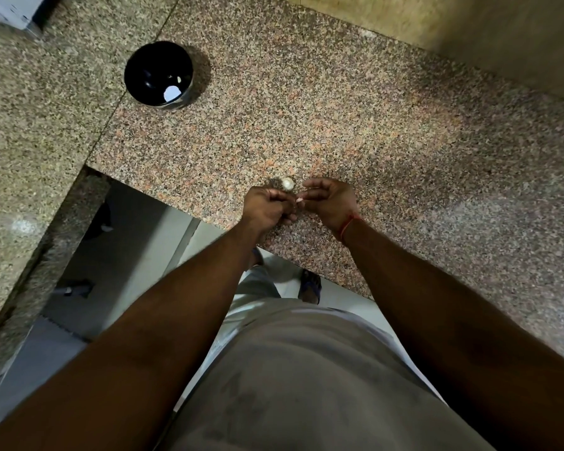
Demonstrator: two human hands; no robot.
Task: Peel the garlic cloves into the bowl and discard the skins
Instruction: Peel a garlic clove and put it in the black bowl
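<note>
One view only, from a head-worn wide-angle camera. Looking steeply down and a little forward from above the person's own torso, along both forearms to the hands, close below centre. Granite table filling the upper and right frame, bent by the lens; floor and feet seen past its near edge; wall at top right.

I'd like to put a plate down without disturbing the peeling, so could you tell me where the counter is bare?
The granite counter is bare between the black bowl and the back wall, and to the right of the right hand. It is crowded at the front edge, where both hands work beside the garlic bulb.
</note>
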